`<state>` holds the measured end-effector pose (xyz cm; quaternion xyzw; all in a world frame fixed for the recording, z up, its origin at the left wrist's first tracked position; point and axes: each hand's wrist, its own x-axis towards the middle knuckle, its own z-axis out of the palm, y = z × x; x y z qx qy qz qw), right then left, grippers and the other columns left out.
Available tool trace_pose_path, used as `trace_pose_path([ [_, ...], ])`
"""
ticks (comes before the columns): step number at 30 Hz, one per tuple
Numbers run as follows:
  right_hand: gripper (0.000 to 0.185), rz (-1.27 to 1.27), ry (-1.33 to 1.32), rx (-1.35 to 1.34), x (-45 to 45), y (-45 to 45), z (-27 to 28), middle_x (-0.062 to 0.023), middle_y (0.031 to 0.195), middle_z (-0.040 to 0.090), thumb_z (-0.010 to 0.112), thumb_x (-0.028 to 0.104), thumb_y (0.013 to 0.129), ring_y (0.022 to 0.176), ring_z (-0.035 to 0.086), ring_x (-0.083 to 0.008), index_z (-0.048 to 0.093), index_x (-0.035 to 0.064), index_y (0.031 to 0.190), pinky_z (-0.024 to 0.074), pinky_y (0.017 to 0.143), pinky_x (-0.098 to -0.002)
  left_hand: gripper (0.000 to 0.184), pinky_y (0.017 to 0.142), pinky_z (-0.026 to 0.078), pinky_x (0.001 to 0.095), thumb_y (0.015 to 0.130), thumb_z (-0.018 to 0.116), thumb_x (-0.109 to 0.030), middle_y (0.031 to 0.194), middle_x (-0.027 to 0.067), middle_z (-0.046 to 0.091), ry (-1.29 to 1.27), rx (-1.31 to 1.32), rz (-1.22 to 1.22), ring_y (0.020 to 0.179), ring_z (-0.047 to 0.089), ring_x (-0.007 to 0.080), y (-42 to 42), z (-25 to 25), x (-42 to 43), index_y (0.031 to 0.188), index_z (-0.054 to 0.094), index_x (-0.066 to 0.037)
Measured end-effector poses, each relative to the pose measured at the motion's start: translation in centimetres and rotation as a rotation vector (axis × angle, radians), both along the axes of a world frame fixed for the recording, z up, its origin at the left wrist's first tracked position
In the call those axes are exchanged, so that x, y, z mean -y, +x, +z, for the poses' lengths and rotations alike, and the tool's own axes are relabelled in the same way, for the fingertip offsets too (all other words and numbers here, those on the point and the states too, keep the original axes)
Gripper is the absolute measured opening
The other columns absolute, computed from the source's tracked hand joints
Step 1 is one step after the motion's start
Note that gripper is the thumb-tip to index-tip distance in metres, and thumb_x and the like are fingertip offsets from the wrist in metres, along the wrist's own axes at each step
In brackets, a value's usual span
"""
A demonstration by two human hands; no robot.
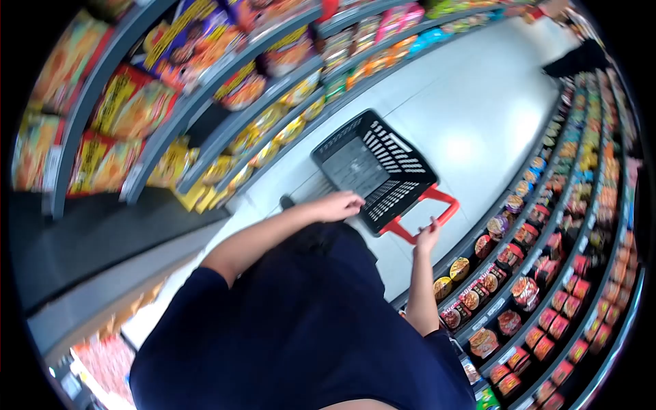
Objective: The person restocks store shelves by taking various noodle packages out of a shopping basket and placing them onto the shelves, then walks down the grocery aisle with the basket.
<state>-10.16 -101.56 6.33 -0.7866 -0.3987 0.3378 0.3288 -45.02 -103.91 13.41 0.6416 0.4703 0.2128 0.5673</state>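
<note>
A black shopping basket (403, 160) with slotted walls is tilted in front of my body, its grey inner floor showing with no goods visible on it. Its red handle (447, 199) points toward my right side. My right hand (428, 237) is closed around the handle's bar, with a finger partly extended. Near the basket's close edge, my left hand (339, 206) hangs with loosely bent fingers and nothing visible in it. Whether it touches the rim I cannot tell.
Shelves of packaged noodles (133, 102) rise on the left. On the right, long shelves hold rows of cup and bowl noodles (471, 298). A pale tiled floor (471, 126) runs between them. Something dark (577, 60), blurred, is at the far end.
</note>
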Motion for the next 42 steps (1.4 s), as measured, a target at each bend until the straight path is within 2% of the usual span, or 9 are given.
trace_pose_path([
  [6,0.051,-0.175,-0.002,-0.504,0.3,-6.7,0.0,-0.0113,0.104,0.054,0.040,-0.007,0.091,0.076,0.064,-0.0200,0.040,0.0081,0.140,0.0552,0.069,-0.0342,0.038,0.101,0.040,0.0389,0.091,0.059,-0.026,0.122,0.0158,0.055,0.195,-0.051,-0.191,0.118,0.050,0.0316,5.6,-0.2,-4.1,0.122,0.057,-0.005],
  [10,0.041,-0.019,-0.210,-0.786,1.0,-15.0,5.7,-0.0124,0.117,0.056,0.033,0.031,0.102,0.107,0.056,-0.0214,0.041,0.0087,0.137,0.0523,0.080,-0.0386,0.053,0.108,0.032,0.0420,0.094,0.051,-0.039,0.139,0.0198,0.040,0.184,-0.191,-0.124,0.128,0.039,0.0343,8.4,-1.8,-5.2,0.133,0.047,-0.002],
  [12,0.035,0.077,-0.246,-1.019,-0.2,-16.1,4.0,-0.0048,0.102,0.060,0.039,0.026,0.101,0.075,0.061,-0.0130,0.044,0.0100,0.132,0.0511,0.059,-0.0285,0.052,0.106,0.034,0.0432,0.096,0.047,-0.041,0.135,0.0185,0.046,0.176,-0.247,-0.033,0.126,0.042,0.0339,8.2,-1.9,-5.7,0.130,0.050,-0.002],
  [15,0.026,0.595,-0.310,-0.537,-3.9,-13.4,4.1,-0.0134,0.117,0.059,0.048,0.019,0.095,0.092,0.064,-0.0215,0.061,0.0045,0.112,0.0541,0.066,-0.0368,0.049,0.102,0.037,0.0427,0.097,0.044,-0.042,0.126,0.0161,0.055,0.164,-0.418,0.054,0.121,0.049,0.0315,5.8,-1.5,-6.6,0.126,0.054,-0.003],
  [19,0.022,0.752,0.546,0.425,-7.9,-12.1,8.6,-0.0149,0.087,0.064,0.056,0.021,0.092,0.085,0.063,-0.0313,0.064,0.0038,0.103,0.0477,0.083,-0.0413,0.050,0.098,0.037,0.0425,0.094,0.047,-0.045,0.117,0.0150,0.060,0.432,-0.550,0.018,0.113,0.054,0.0312,3.1,-1.8,-8.4,0.119,0.060,-0.004],
  [23,0.032,1.250,0.362,0.333,-10.4,-11.7,2.2,-0.0140,0.075,0.061,0.060,0.037,0.088,0.078,0.061,-0.0334,0.063,0.0048,0.087,0.0455,0.082,-0.0422,0.043,0.091,0.040,0.0436,0.094,0.047,-0.043,0.102,0.0140,0.064,0.421,-0.621,-0.114,0.102,0.058,0.0317,1.8,-2.0,-11.4,0.110,0.064,-0.007],
  [27,0.035,1.122,0.493,0.385,-12.8,-13.5,0.1,-0.0119,0.069,0.060,0.059,0.041,0.086,0.059,0.061,-0.0320,0.060,0.0071,0.078,0.0477,0.053,-0.0438,0.037,0.087,0.043,0.0460,0.093,0.048,-0.042,0.095,0.0107,0.066,0.375,-0.585,-0.214,0.096,0.060,0.0308,-1.8,-3.1,-16.1,0.096,0.068,-0.011],
  [34,0.032,0.949,0.407,0.331,-20.7,-11.5,0.6,-0.0138,0.077,0.064,0.055,0.035,0.088,0.071,0.063,-0.0350,0.061,0.0046,0.081,0.0501,0.063,-0.0453,0.046,0.086,0.045,0.0489,0.093,0.046,-0.049,0.089,0.0119,0.066,0.596,-0.626,-0.168,0.091,0.063,0.0305,-1.2,-4.5,-25.6,0.084,0.066,-0.008],
  [42,0.035,0.443,-0.223,0.331,-30.5,-13.3,1.8,-0.0140,0.080,0.068,0.044,0.031,0.091,0.079,0.065,-0.0336,0.072,0.0127,0.081,0.0509,0.076,-0.0436,0.065,0.080,0.051,0.0462,0.097,0.025,-0.054,0.098,0.0195,0.068,0.211,-0.638,-0.450,0.092,0.066,0.0357,-0.3,-4.2,-38.2,0.097,0.070,-0.006],
])
